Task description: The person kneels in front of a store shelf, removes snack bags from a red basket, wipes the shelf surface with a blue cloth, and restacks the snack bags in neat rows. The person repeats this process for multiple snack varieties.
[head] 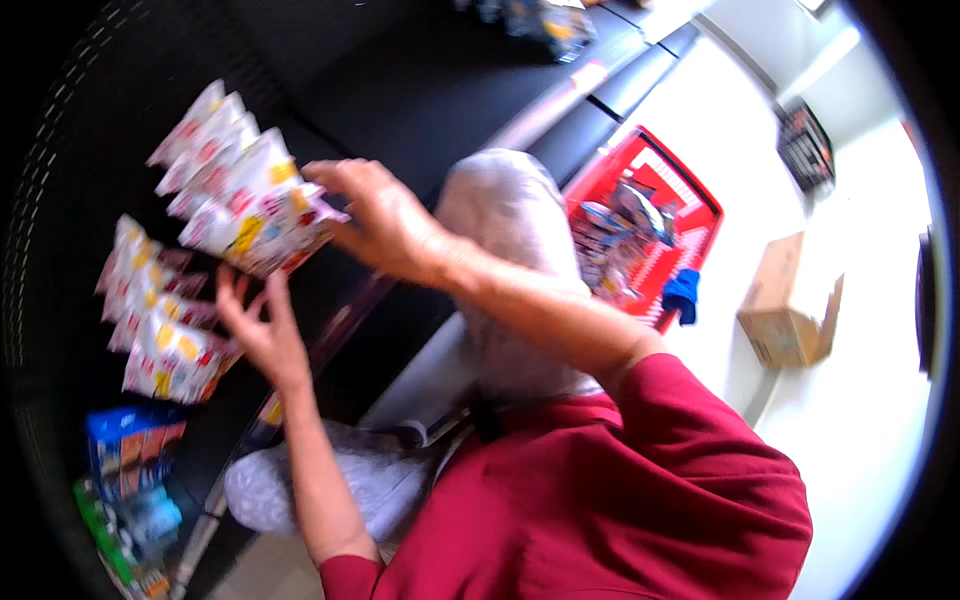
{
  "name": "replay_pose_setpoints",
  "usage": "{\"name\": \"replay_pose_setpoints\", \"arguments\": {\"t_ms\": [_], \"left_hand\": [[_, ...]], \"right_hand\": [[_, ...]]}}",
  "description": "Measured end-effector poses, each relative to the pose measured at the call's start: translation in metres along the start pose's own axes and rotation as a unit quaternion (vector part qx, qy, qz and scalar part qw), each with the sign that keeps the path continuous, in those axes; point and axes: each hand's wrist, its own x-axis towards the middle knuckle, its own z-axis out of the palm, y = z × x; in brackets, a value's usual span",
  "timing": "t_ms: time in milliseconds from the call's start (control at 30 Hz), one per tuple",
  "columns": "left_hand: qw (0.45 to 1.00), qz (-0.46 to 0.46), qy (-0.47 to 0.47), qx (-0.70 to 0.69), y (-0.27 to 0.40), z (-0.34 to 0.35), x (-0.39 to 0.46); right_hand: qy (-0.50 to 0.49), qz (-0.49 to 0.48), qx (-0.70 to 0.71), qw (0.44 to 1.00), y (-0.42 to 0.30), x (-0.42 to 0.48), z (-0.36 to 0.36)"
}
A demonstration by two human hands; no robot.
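Two rows of upright white snack bags with yellow and red print stand on a black shelf. My right hand (382, 217) is at the right side of the front bag (259, 217) in the upper row, thumb and fingers spread around its edge; whether it grips the bag is unclear. Just below that bag, my left hand (262, 322) has its fingers apart and its palm up, holding nothing. It is close to the right edge of the front bag (176, 356) in the lower row.
A red shopping basket (705, 225) with packets and a blue cloth (681, 295) on its rim is on the floor at right. Beyond are an open cardboard box (780, 307) and a dark crate (806, 146). Blue boxes (135, 450) stand at lower left, dark packets (540, 26) at top.
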Motion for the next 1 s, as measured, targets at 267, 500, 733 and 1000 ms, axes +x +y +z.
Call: {"name": "replay_pose_setpoints", "arguments": {"t_ms": [267, 500, 733, 1000], "left_hand": [[0.993, 0.092, 0.03, 0.065, 0.02, -0.012, -0.027], [0.969, 0.039, -0.242, -0.043, 0.048, 0.026, -0.087], [0.877, -0.085, -0.47, -0.056, 0.03, 0.073, -0.16], [0.812, -0.071, -0.579, -0.038, -0.055, 0.101, -0.223]], "right_hand": [[0.09, -0.051, -0.083, 0.991, -0.05, -0.11, -0.095], [0.067, 0.258, -0.281, 0.922, 0.024, -0.25, -0.184], [-0.108, 0.451, -0.352, 0.813, 0.04, -0.336, -0.16], [-0.11, 0.433, -0.389, 0.805, 0.048, -0.337, -0.164]]}}
